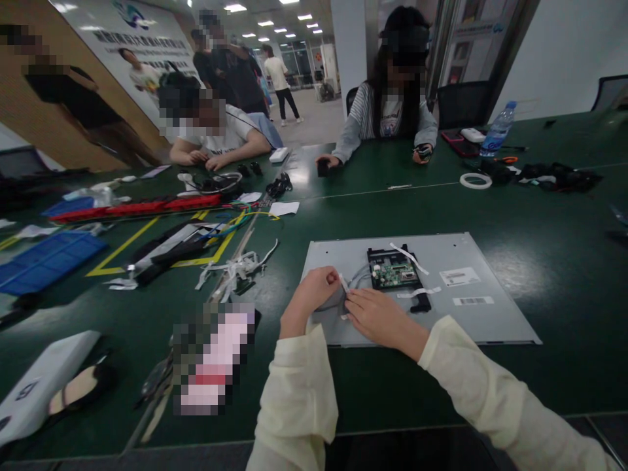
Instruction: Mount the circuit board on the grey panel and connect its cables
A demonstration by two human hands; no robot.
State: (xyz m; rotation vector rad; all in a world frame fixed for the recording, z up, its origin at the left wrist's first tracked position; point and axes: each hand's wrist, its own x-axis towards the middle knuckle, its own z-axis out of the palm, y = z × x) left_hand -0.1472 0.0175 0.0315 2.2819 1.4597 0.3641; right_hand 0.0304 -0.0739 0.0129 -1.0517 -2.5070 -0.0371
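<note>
A grey metal panel (483, 320) lies flat before me, bearing a green circuit board (395, 275) in a black bracket. My left hand (316, 292) is at the panel's left part, its thumb and finger pinched on a short white tape strip (343, 282). Fairly straight fingers of my right hand (377, 317) lie against the panel just right of that strip, by its lower end. Grey cables (360, 277) run from the board towards both hands and are partly hidden under them. Other white strips (409, 258) cross the bracket, and paper labels (458, 277) sit to its right.
Left of the panel are a heap of white tape scraps (240, 269), a blurred pink-and-white item (218, 360) and a blue tray (49, 258). A tape roll (475, 181) and a water bottle (499, 129) stand far right. Two people sit across the green table (353, 216).
</note>
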